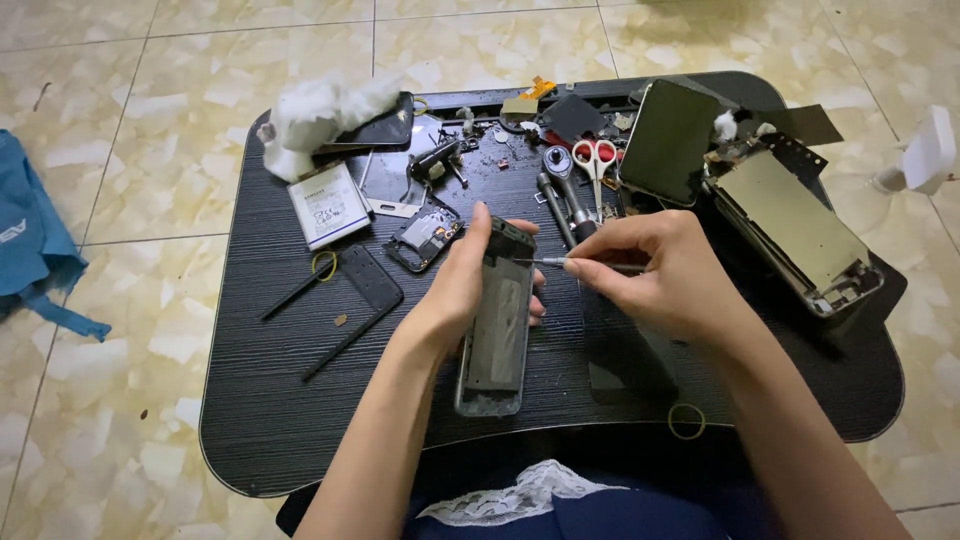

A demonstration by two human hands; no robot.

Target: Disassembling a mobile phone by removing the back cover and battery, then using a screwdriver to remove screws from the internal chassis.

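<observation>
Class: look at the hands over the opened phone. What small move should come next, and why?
Probably press the screwdriver tip down into the phone frame: the right hand aims it at the frame's upper edge, while the left hand steadies the frame.

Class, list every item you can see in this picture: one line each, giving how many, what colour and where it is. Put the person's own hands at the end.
Lap table: one, black, on the tiled floor.
Opened phone body: one, grey, table centre, held upright.
Thin metal tool: one, silver, tip at the phone's top edge.
Battery: one, white, upper left of the table.
Cotton wad: one, white, top left corner.
Scissors: one, red-handled, top centre.
Phone frame with metal plate: one, dull gold, right side.
Rubber bands: two, yellow, front right and left of centre.
Cloth: one, blue, on the floor, left.
Left hand: one, gripping the phone body.
Right hand: one, pinching the tool.
</observation>
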